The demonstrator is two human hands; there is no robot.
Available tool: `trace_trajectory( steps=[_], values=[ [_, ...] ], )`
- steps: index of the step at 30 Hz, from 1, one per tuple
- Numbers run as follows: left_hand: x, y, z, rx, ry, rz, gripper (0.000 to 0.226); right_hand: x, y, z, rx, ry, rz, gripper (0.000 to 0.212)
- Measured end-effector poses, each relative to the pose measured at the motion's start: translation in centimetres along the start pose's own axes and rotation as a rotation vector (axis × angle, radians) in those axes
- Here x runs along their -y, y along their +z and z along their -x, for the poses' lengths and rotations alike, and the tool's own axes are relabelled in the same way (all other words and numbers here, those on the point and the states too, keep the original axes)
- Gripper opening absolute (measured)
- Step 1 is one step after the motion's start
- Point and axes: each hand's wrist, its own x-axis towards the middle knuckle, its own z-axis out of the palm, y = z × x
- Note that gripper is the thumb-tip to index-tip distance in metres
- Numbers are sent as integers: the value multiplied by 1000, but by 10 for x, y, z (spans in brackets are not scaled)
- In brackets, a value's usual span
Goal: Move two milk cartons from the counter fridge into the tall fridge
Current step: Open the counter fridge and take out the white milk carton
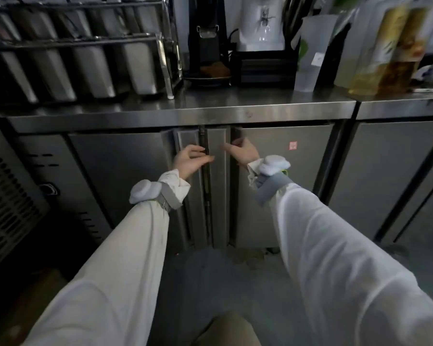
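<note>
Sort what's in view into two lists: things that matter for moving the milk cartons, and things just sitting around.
Part of the job:
- counter fridge left door
- counter fridge right door
- left hand, at the left door's edge
- right hand, at the right door's handle
No milk cartons visible; doors look shut.

Just sitting around:
- rack of metal containers
- white blender
- clear plastic pitcher
- yellow packets

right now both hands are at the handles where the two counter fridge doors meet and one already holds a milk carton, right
Not quite. In the head view the left hand and right hand are at the handles where the two counter fridge doors meet, but neither holds a milk carton; none is visible.
</note>
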Motion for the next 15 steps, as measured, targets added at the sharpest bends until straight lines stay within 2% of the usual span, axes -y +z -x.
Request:
trace_trajectory(
  steps=[3,7,11,15],
  values=[
    [8,5,-7,-75,10,38,46,5,17,2,-38,-36,30,62],
    [20,4,-17,-97,15,36,55,10,34,-2,0,-56,30,69],
    [26,-6,-13,-65,38,68,44,14,41,-4,-13,-71,54,71],
    [31,-13,-7,-66,19,45,51,13,35,-2,0,-52,69,64]
  ],
)
